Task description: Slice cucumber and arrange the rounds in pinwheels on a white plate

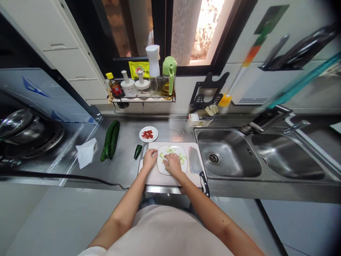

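Note:
A white square plate (162, 170) lies on a pale cutting board (149, 181), with thin cucumber slices (182, 159) in curved groups on it. Over the plate, my right hand (173, 164) bends its fingers down at a slice on the left side, seemingly pinching it; the fingertips partly hide it. My left hand (150, 160) is beside the plate's left edge, fingers curled toward the thumb; whatever they hold is too small to make out. To the right of the plate lies a kitchen knife (195, 160) with a black handle. A cucumber end piece (137, 152) rests left of the board.
Behind the board is a small white dish (144, 138) of chopped red pieces. Two whole cucumbers (110, 140) and a white cloth or paper (86, 153) lie farther left. A double sink (229, 153) is on the right. A condiment rack (145, 100) hangs on the back wall.

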Available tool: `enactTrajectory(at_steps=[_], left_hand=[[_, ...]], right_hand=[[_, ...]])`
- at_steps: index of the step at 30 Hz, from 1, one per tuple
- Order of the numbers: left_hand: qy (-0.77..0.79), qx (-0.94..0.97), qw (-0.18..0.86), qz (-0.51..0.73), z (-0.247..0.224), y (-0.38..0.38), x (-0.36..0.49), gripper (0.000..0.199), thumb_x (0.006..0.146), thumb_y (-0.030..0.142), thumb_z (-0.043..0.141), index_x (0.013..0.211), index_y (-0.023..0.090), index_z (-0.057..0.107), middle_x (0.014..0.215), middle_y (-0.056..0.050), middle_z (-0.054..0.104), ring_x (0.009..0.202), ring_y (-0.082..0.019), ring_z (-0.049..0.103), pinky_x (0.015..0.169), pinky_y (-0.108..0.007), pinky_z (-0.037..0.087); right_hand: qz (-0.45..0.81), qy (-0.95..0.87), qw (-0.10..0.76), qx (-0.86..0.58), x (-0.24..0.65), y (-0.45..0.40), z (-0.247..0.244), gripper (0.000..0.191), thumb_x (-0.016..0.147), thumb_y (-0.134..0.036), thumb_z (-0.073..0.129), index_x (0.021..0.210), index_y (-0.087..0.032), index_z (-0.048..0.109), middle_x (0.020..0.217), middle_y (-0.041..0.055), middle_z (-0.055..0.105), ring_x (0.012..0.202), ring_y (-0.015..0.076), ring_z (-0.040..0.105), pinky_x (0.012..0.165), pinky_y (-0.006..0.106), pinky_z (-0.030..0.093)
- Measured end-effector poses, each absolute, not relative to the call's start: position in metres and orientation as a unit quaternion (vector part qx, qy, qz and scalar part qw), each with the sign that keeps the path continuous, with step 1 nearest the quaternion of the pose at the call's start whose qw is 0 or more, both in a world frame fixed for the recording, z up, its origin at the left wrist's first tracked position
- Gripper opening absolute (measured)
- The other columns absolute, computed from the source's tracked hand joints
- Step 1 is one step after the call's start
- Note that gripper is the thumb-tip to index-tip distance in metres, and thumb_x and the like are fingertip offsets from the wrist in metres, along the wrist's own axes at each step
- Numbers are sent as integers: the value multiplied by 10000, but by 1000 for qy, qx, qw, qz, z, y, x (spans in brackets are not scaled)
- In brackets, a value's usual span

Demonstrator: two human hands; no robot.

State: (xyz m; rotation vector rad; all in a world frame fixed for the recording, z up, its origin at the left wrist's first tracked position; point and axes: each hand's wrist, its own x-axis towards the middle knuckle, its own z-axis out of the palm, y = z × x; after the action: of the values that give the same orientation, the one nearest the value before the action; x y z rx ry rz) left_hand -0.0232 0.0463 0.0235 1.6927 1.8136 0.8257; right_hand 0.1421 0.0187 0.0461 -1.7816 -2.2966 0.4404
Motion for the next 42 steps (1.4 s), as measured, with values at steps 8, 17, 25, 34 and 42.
enactTrajectory(at_steps=[8, 17, 25, 34, 42], left_hand=[[772, 542, 212, 257, 27, 45, -50, 243, 799, 261, 541, 985, 212, 690, 902, -66, 628, 849, -200, 593, 790, -293, 427], [796, 542, 204, 173, 36, 49, -49, 282, 816, 323, 536, 1060, 244, 654, 985, -69, 627, 896, -208, 593, 779, -290, 426], [800, 564, 176, 100, 35, 58, -38, 369, 835, 358, 508, 1179, 252, 594, 1135, -97, 568, 948, -236, 593, 781, -325, 445], [796, 576, 167, 86, 35, 63, -38, 235, 828, 333, 530, 1013, 228, 630, 1095, -93, 568, 927, -221, 592, 744, -305, 440], [775, 528, 260, 230, 38, 62, -37, 120, 766, 261, 604, 869, 201, 619, 801, -27, 636, 750, -159, 582, 677, -258, 409]], right_hand=[[163, -782, 99, -594, 145, 17, 47, 255, 890, -247, 460, 1051, -219, 656, 982, 87, 594, 950, 230, 437, 826, 348, 279], [161, -768, 170, -596, 153, 3, 54, 217, 897, -263, 460, 938, -216, 669, 908, 60, 607, 870, 206, 444, 805, 327, 297], [178, -733, 278, -594, 175, -14, 70, 241, 902, -283, 437, 872, -207, 664, 839, 53, 624, 841, 203, 473, 777, 318, 350], [207, -709, 319, -593, 189, -24, 73, 267, 905, -324, 423, 905, -202, 660, 860, 61, 638, 859, 209, 501, 790, 324, 390], [219, -705, 309, -600, 186, -26, 73, 281, 898, -326, 412, 880, -203, 664, 821, 63, 631, 853, 210, 515, 785, 328, 396]])
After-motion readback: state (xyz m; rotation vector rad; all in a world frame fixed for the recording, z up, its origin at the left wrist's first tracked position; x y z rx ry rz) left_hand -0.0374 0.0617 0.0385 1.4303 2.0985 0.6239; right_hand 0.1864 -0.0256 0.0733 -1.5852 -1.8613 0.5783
